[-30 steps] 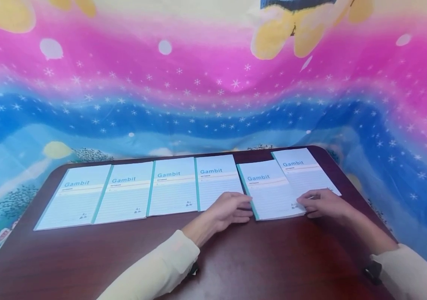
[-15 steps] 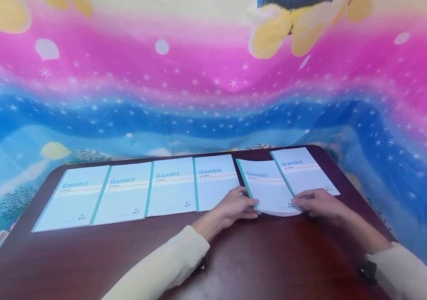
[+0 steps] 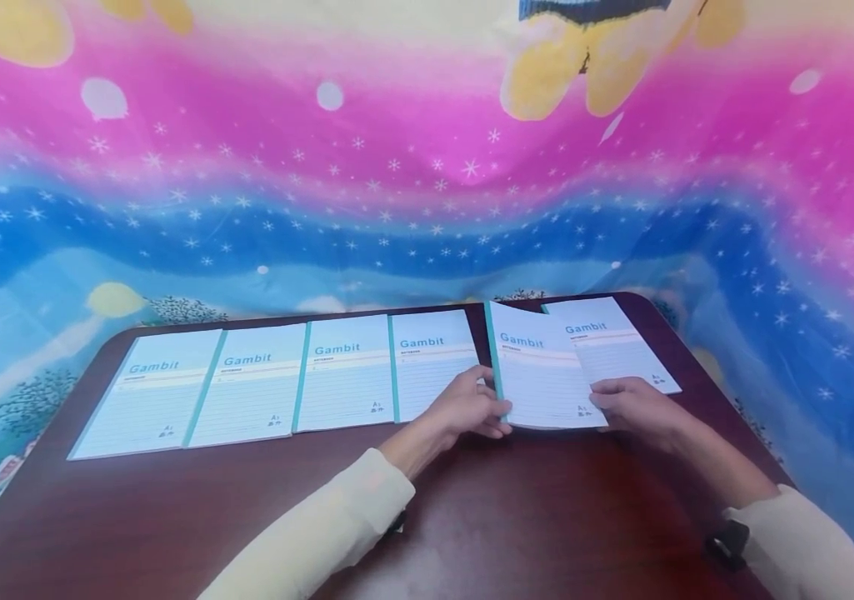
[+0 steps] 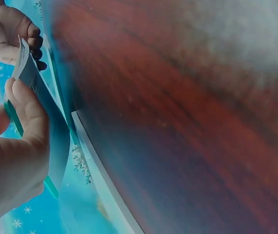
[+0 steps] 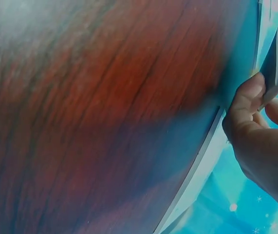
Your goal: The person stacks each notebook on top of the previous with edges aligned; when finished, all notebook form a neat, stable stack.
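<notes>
Both hands hold one white "Gambit" notebook with a green spine, raised off the table and tilted, its top bent. My left hand grips the lower part of the spine side. My right hand pinches the lower right corner. The left wrist view shows the notebook's underside apart from the wood, with the left hand curled round the spine. Thumb and fingers of the right hand close on the page edges in the right wrist view. The raised notebook partly covers another notebook at the right.
Several matching notebooks lie side by side along the left and middle of the dark wooden table. The nearest notebook sits just left of the raised one. A colourful printed cloth hangs behind the table's far edge.
The notebook lay flat one second ago. Its lower edge then curved up between the hands, and now it is lifted and tilted, with its top farther back and slightly right.
</notes>
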`<action>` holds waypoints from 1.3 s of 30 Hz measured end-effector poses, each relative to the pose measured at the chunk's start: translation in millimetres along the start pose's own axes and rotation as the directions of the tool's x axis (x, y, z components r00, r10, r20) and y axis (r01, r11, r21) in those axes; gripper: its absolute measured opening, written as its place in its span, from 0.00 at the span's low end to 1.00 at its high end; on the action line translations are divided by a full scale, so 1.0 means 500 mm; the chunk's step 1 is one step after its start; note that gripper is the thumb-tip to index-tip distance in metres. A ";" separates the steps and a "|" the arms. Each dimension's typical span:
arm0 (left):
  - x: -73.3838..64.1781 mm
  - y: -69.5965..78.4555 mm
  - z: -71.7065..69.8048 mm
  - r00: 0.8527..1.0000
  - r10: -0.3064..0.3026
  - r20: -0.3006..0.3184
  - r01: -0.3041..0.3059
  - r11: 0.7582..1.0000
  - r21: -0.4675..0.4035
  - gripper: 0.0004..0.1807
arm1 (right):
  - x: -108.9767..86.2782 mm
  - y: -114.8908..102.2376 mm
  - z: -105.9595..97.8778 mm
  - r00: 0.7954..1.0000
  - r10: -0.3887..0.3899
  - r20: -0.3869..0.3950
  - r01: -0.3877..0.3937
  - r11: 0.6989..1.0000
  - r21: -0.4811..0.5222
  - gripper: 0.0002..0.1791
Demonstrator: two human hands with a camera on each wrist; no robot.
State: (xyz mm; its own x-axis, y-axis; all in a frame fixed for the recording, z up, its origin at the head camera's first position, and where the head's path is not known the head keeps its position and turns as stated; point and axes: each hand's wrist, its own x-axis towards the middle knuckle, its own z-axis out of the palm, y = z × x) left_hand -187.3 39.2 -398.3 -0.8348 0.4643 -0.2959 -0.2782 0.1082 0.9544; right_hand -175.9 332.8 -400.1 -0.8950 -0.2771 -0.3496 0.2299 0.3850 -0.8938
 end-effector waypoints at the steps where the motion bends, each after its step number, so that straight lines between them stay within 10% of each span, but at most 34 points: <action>1: -0.001 0.001 -0.001 1.000 0.001 -0.006 -0.001 1.000 0.009 0.26 | 0.001 0.000 0.001 1.000 -0.002 0.002 0.002 1.000 0.018 0.26; 39: -0.050 0.008 -0.104 0.994 0.069 -0.085 -0.057 0.990 0.132 0.28 | 0.049 -0.070 0.059 0.995 -0.082 -0.056 0.084 0.996 0.042 0.24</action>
State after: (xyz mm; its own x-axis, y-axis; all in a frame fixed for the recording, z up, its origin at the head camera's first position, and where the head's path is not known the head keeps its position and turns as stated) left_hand -192.4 -17.7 -389.0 -0.8894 0.3939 -0.2320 -0.1649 0.1968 0.9665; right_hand -194.4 286.5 -385.6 -0.9307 -0.2582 -0.2592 0.1698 0.3229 -0.9311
